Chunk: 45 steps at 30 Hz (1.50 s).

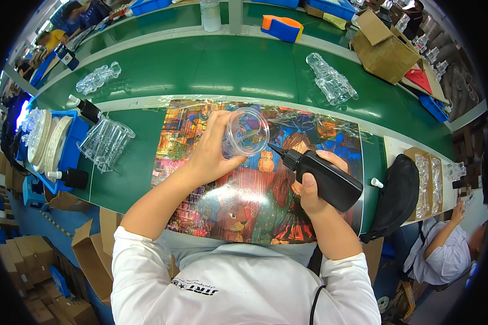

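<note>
Green table [122, 189], glossy printed sheet [217, 219] on it, work held over the sheet. Black bottle [336, 181]: gripped in right hand [315, 201], thumb on the near side, fingers on the far side, long axis running lower right to upper left, tilted toward the cup. Clear plastic cup [248, 131]: left hand [210, 147] closed around its left side, round end toward the camera. Key relation: black nozzle [277, 149] points at the cup's lower-right rim, tip just beside it; can't tell if touching. 2 hands, 2 firm-looking grips, right hand nearer the nozzle.
</note>
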Available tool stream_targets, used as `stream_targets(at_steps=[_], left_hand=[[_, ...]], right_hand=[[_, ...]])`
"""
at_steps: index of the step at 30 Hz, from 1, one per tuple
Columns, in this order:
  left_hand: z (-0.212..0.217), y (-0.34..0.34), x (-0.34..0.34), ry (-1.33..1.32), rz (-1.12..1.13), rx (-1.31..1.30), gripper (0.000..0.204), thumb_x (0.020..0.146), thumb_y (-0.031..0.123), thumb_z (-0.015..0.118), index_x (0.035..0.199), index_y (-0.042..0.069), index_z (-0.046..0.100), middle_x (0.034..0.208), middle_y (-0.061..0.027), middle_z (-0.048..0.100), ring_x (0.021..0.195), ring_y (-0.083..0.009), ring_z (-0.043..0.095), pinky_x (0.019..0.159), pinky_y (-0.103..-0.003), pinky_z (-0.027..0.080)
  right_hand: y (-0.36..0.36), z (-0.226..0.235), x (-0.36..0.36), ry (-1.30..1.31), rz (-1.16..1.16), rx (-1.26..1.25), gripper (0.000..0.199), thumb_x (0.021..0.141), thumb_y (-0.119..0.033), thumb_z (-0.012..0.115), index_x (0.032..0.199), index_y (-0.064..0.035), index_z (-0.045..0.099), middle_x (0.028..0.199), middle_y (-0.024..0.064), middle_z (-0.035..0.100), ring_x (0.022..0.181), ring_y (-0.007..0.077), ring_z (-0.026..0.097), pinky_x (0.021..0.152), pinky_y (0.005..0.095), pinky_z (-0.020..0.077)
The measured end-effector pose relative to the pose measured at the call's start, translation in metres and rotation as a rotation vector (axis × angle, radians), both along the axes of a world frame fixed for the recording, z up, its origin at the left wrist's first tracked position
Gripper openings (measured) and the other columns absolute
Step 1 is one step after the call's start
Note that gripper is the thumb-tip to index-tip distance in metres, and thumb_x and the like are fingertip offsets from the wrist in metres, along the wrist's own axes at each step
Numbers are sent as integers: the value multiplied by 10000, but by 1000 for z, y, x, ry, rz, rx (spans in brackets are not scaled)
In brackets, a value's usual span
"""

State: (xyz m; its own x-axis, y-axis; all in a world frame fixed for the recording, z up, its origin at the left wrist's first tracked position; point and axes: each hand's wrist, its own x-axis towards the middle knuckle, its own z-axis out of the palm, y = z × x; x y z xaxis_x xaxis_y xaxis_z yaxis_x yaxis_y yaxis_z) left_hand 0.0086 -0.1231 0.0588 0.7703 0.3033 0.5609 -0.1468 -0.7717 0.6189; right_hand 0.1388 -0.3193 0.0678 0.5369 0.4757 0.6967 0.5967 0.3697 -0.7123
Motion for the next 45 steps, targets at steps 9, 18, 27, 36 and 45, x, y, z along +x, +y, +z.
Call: stream_targets(at_steps=[9, 18, 27, 36, 45], left_hand=[[-9, -3, 0, -36, -78, -226, 733, 674, 8, 728, 1286, 24, 326, 1058, -156, 505, 936, -231, 563, 835, -332, 463], [6, -7, 0, 51, -27, -72, 859, 652, 97, 729, 1357, -13, 252, 1152, -189, 449, 1032, -289, 508, 923, -377, 403], [7, -6, -2, 15, 19, 22, 816, 647, 81, 718, 1328, -23, 281, 1129, -196, 451, 1025, -319, 498, 923, -393, 395], [-3, -3, 0, -76, 65, 70, 724, 623, 100, 774, 1214, -18, 372, 1080, -192, 475, 976, -349, 496, 857, -410, 426], [5, -7, 0, -57, 83, 88, 775, 611, 104, 786, 1250, -2, 361, 1120, -177, 445, 982, -331, 491, 850, -392, 431]], right_hand=[[0, -1, 0, -39, 17, -3, 512, 792, -316, 647, 1119, 17, 438, 1037, 113, 505, 869, 178, 547, 772, 282, 462], [0, 0, -2, 4, 27, 6, 509, 793, -316, 645, 1121, 14, 438, 1041, 107, 500, 877, 172, 539, 781, 277, 456], [-1, 2, -2, 2, 28, 21, 516, 794, -321, 648, 1123, 16, 438, 1036, 104, 499, 853, 166, 543, 762, 271, 457], [-2, 3, -3, 15, 38, 13, 518, 795, -326, 645, 1125, 14, 436, 1000, 107, 515, 834, 167, 549, 749, 271, 457], [-2, 3, -4, 48, 34, 3, 542, 782, -343, 658, 1126, 13, 436, 978, 108, 529, 814, 168, 554, 747, 273, 458]])
